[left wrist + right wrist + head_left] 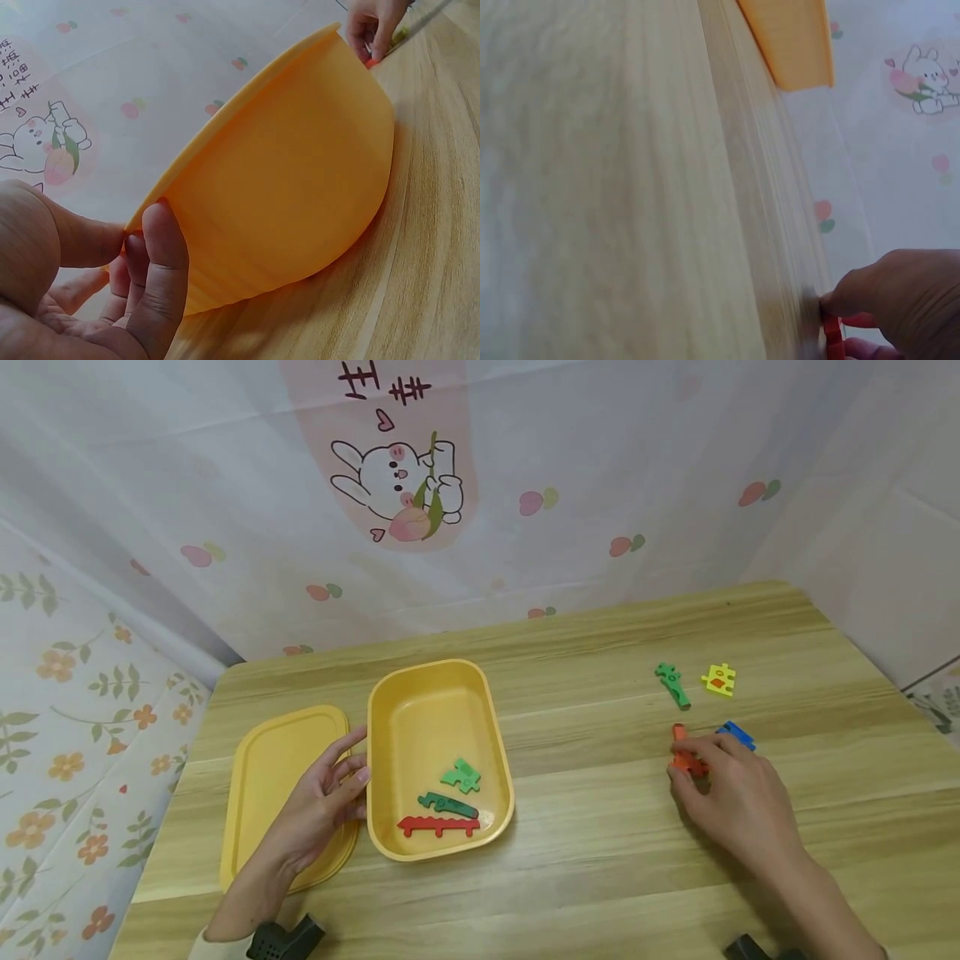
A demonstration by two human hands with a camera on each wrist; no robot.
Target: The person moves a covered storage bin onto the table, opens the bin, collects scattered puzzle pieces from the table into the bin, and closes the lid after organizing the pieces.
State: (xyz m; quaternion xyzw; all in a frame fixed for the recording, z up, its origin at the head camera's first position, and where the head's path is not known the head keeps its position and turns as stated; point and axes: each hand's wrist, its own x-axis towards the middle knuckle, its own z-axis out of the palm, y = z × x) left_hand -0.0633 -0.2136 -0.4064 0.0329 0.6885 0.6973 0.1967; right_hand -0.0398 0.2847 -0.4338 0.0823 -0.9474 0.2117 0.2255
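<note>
At the left side of a yellow plastic box (431, 710), my left hand (322, 802) touches the outer wall, with fingertips and thumb right at the rim; fingers (163, 247) lie along the outside in the left wrist view. Inside the box are a red puzzle piece (438, 825), a dark green piece (450, 806) and a light green piece (462, 777). On the right, my right hand (738, 793) pinches an orange-red puzzle piece (680, 760) low over the table. A blue piece (738, 735) shows partly behind that hand; a green piece (672, 685) and a yellow piece (720, 679) lie farther back.
The yellow lid (277, 768) lies on the wooden table (585, 860), left of the box and partly under my left forearm. A printed curtain (562, 552) hangs along the table's back edge, and a floral cloth (75, 760) covers the left side.
</note>
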